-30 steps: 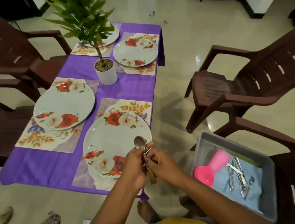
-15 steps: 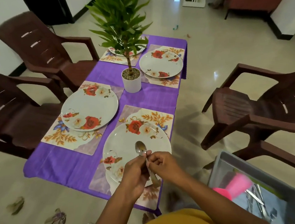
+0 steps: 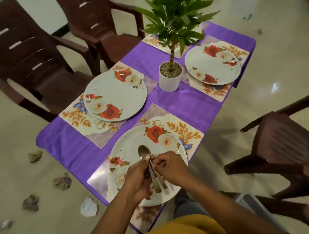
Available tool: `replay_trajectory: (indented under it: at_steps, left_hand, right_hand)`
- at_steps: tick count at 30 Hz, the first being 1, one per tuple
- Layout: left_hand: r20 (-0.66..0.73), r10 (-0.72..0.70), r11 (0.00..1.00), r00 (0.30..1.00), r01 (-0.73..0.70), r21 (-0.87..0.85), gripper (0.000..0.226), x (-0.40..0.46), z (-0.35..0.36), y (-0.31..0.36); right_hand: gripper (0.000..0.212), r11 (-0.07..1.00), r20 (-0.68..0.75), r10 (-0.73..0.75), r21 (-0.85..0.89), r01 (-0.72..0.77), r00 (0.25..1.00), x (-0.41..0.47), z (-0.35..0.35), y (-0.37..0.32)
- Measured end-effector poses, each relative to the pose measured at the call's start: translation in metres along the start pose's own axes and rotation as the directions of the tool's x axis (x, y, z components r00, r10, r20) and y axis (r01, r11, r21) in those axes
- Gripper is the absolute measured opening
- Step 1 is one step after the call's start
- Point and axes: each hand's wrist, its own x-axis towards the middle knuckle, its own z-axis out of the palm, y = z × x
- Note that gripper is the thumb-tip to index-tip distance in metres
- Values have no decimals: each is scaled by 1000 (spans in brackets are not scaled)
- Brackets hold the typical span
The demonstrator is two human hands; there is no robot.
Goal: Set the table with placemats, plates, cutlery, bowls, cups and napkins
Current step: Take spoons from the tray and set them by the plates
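The left hand [image 3: 139, 176] wraps its fingers round a small bunch of cutlery [image 3: 151, 170] just above the near plate [image 3: 129, 156], and the right hand [image 3: 170, 166] pinches one piece near the spoon's neck. The pieces look hard, thin, shiny and a bit slippery. It seems best to hold each one by its middle.

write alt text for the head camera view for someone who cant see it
Both hands, left hand and right hand, hold a bundle of cutlery, spoon bowl up, above the nearest floral plate on a purple-clothed table with more plates, placemats and a potted plant.
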Motion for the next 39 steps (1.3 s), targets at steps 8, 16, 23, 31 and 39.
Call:
replay_trajectory:
  at_steps: [8,16,23,31,39]
  left_hand:
    - [-131,51,996,990,-59,-62,21,33,41,-5]
    - [-302,565,434,768,34,900,29,34,54,-19]
    - [-206,657,243,725,55,969,81,39,64,-40]
    - [-235,667,272,707,62,960,79,39,68,-39]
    - [-178,662,202,728,55,978,84,42,63,-38]
  right_hand:
    - [10,981,94,-124,-138,136,988,68,-78,8]
    - [13,923,71,-57,-376,79,996,140,-128,36]
    - [14,905,167,-73,-403,135,983,164,-124,43]
    - [7,865,182,-113,-465,187,977,164,-118,47]
    - [6,869,170,-132,-453,196,977,160,-115,47]
